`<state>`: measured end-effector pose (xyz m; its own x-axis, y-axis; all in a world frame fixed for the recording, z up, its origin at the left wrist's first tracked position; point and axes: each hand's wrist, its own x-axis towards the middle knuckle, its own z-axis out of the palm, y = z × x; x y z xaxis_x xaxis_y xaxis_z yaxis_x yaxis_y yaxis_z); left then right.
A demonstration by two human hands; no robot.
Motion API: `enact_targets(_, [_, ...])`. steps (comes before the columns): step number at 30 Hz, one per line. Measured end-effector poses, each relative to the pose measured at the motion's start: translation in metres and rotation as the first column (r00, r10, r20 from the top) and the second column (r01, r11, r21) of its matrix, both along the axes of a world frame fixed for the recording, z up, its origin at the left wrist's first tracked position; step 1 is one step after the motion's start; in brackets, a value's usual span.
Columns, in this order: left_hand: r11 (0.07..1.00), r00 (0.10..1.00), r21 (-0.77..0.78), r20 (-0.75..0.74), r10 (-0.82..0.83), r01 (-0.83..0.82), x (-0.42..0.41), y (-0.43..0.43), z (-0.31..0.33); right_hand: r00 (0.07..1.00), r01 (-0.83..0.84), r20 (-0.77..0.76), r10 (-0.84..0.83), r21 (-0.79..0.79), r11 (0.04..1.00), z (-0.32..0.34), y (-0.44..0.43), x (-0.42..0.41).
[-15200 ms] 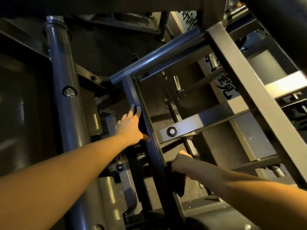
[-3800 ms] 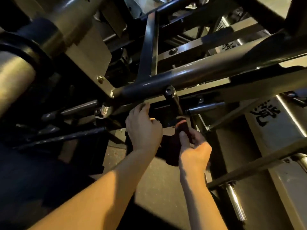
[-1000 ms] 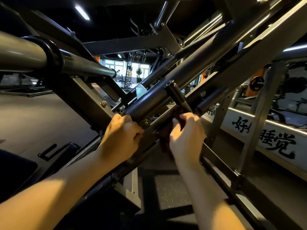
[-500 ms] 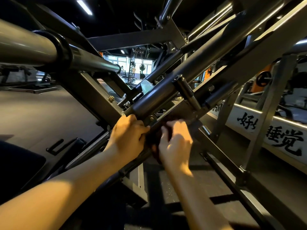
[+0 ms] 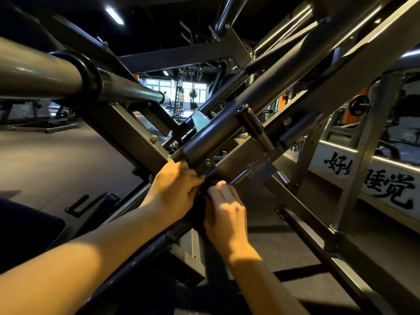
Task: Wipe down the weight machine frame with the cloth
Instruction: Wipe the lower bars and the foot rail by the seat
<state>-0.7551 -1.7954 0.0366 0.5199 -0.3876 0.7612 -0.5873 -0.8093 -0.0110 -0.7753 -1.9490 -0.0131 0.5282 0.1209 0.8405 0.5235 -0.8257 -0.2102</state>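
- The left hand [image 5: 175, 192] curls its fingers round the dark grey steel weight machine frame [image 5: 247, 160], just below the lower end of a dark round sloping tube [image 5: 216, 135].
- The right hand [image 5: 223, 208] lies just beside it, fingers bent over a dark crumpled cloth [image 5: 200, 209] and apparently gripping it; shadow blurs the grip.
- The dark crumpled cloth sits between the two hands, pressed against the slanted frame beam and hanging a little below it.
- A thick grey metal bar with a black collar [image 5: 41, 73] crosses the upper left.
- A white banner with black brush characters [image 5: 375, 178] runs along the right.
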Motion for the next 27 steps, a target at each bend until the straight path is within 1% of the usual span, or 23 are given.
enact_targets(1, [1.000, 1.000, 0.000, -0.007, -0.005, 0.005, -0.001, 0.001, -0.001, 1.000, -0.003, 0.023, 0.006, -0.112, 0.994, 0.007, -0.009, 0.000])
enact_targets(2, [1.000, 1.000, -0.004, -0.022, -0.006, 0.006, -0.001, 0.002, 0.000, 0.999, 0.034, 0.026, -0.031, -0.123, 0.992, 0.020, -0.023, 0.004])
enact_targets(4, [1.000, 0.999, 0.014, -0.035, -0.001, 0.002, -0.003, 0.002, 0.002, 0.984, 0.178, -0.010, -0.178, 0.058, 0.982, 0.053, -0.045, 0.006])
enact_targets(5, [1.000, 1.000, 0.025, -0.018, 0.010, -0.010, -0.003, 0.001, 0.002, 0.970, 0.238, 0.004, -0.242, 0.184, 0.954, 0.066, -0.055, 0.009])
enact_targets(6, [1.000, 1.000, 0.020, 0.002, 0.014, -0.014, -0.004, 0.000, 0.002, 0.959, 0.255, 0.045, -0.280, 0.296, 0.921, 0.072, -0.057, 0.012])
enact_targets(7, [1.000, 1.000, 0.016, 0.022, 0.019, -0.019, -0.003, 0.000, 0.001, 0.949, 0.251, 0.091, -0.303, 0.365, 0.897, 0.070, -0.051, 0.013])
enact_targets(8, [1.000, 1.000, 0.022, 0.017, 0.013, -0.014, -0.002, 0.000, 0.000, 0.951, 0.221, 0.113, -0.287, 0.403, 0.888, 0.062, -0.042, 0.013])
enact_targets(9, [1.000, 1.000, 0.024, 0.011, 0.011, -0.011, -0.002, 0.000, 0.000, 0.968, 0.185, 0.085, -0.238, 0.403, 0.897, 0.049, -0.029, 0.010])
enact_targets(10, [0.999, 1.000, 0.031, 0.012, 0.009, -0.010, -0.002, 0.001, 0.000, 0.989, 0.128, 0.030, -0.148, 0.349, 0.928, 0.037, -0.019, 0.005])
enact_targets(11, [0.999, 1.000, 0.046, 0.022, 0.007, -0.008, -0.001, 0.002, -0.001, 0.997, 0.082, -0.020, -0.079, 0.238, 0.968, 0.025, -0.015, 0.001])
enact_targets(12, [0.998, 0.999, 0.065, 0.042, 0.003, -0.006, 0.000, 0.003, -0.002, 0.998, 0.053, -0.049, -0.048, 0.126, 0.991, 0.022, -0.017, -0.002])
enact_targets(13, [0.996, 0.999, 0.083, 0.045, 0.012, -0.016, 0.001, 0.003, -0.001, 0.998, 0.046, -0.051, -0.043, 0.048, 0.998, 0.027, -0.025, -0.003])
enact_targets(14, [0.995, 0.999, 0.093, 0.035, 0.031, -0.035, 0.002, 0.003, -0.001, 0.997, 0.063, -0.054, -0.062, 0.028, 0.998, 0.037, -0.035, -0.001])
enact_targets(16, [0.990, 0.998, 0.125, 0.023, 0.059, -0.062, 0.005, 0.005, -0.002, 0.983, 0.182, -0.027, -0.181, 0.092, 0.979, 0.063, -0.054, 0.002])
enact_targets(17, [0.988, 0.997, 0.137, 0.034, 0.063, -0.067, 0.005, 0.006, -0.004, 0.972, 0.230, 0.021, -0.235, 0.151, 0.961, 0.074, -0.063, 0.005])
enact_targets(19, [0.988, 0.997, 0.141, 0.055, 0.059, -0.066, 0.005, 0.007, -0.007, 0.951, 0.278, 0.062, -0.303, 0.262, 0.924, 0.082, -0.065, 0.010])
enact_targets(21, [0.989, 0.996, 0.137, 0.076, 0.051, -0.061, 0.004, 0.006, -0.005, 0.943, 0.289, 0.059, -0.327, 0.340, 0.895, 0.070, -0.052, 0.015])
enact_targets(23, [0.989, 0.992, 0.134, 0.116, 0.041, -0.057, 0.005, 0.005, -0.001, 0.958, 0.225, 0.078, -0.276, 0.393, 0.892, 0.057, -0.035, 0.016])
enact_targets(24, [0.988, 0.990, 0.143, 0.139, 0.031, -0.051, 0.006, 0.004, 0.002, 0.969, 0.184, 0.084, -0.233, 0.387, 0.904, 0.049, -0.030, 0.015])
enact_targets(27, [0.976, 0.983, 0.211, 0.184, 0.021, -0.061, 0.003, 0.004, 0.007, 0.994, 0.099, 0.028, -0.110, 0.262, 0.960, 0.019, -0.018, 0.010])
